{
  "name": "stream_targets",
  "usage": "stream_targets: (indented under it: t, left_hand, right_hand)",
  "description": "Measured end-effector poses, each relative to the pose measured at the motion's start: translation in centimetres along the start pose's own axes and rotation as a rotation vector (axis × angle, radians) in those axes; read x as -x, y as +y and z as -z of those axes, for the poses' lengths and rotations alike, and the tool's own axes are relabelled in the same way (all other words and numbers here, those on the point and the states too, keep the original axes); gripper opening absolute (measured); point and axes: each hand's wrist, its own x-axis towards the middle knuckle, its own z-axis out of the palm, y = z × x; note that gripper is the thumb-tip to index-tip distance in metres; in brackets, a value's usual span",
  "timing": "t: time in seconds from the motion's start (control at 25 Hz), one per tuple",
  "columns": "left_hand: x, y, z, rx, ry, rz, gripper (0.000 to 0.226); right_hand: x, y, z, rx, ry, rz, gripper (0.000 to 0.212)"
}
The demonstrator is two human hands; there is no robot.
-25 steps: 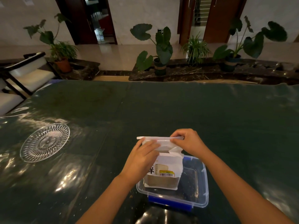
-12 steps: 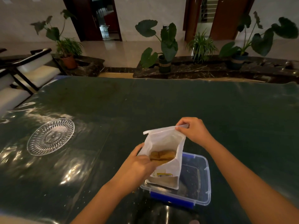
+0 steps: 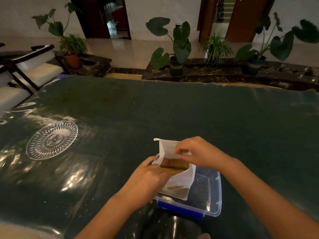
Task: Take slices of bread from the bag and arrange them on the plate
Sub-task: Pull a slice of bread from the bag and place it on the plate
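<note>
A white bread bag point(image 3: 179, 183) stands in a clear plastic box point(image 3: 214, 200) near the table's front edge. Its mouth is pulled wide, and brown bread slices point(image 3: 174, 165) show inside. My left hand point(image 3: 148, 180) grips the bag's near left side. Over the opening, my right hand point(image 3: 196, 152) pinches the bag's far edge between thumb and fingers. A clear cut-glass plate point(image 3: 51, 140) lies to the left, with nothing on it, well apart from both hands.
The table point(image 3: 172, 109) has a dark green glossy cover. The box has a blue clip at its front. White chairs point(image 3: 34, 71) stand past the left edge; potted plants point(image 3: 177, 49) line a ledge beyond the far edge.
The bag's mouth went from sealed to pulled open, exposing the bread. My right hand dropped from holding the top edge high to pinching it just above the slices.
</note>
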Motion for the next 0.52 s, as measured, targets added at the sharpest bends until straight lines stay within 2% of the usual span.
stream_targets:
  t: [0.12,0.24,0.28,0.32,0.4,0.48,0.52]
  left_hand:
    - [0.3,-0.3,0.1,0.039,0.052,0.091,0.029]
    - [-1.3,-1.1,1.0,0.181,0.328,0.442,0.02]
    - [-2.4,-1.5,1.4,0.184,0.342,0.583,0.024]
    - [-3.6,-1.8,1.4,0.139,0.258,0.692,0.033]
    - [-6.3,-1.9,0.8,0.003,-0.063,0.81,0.054]
    - [-7.9,-1.6,0.1,-0.06,-0.285,0.85,0.056]
    - [-8.1,-1.5,-0.4,-0.055,-0.311,0.856,0.048]
  right_hand:
    - [0.4,1.3,-0.1,0.09,-0.134,-0.125,0.032]
    - [0.8,2.2,-0.4,0.09,-0.106,-0.18,0.061]
    - [0.9,2.3,-0.4,0.113,-0.101,-0.183,0.068]
    - [0.8,2.4,-0.4,0.153,-0.099,-0.175,0.073]
    - [0.7,2.1,-0.3,0.239,-0.096,-0.14,0.081]
    - [0.7,1.5,-0.5,0.304,-0.098,-0.112,0.087]
    - [0.8,1.3,-0.7,0.33,-0.104,-0.102,0.091]
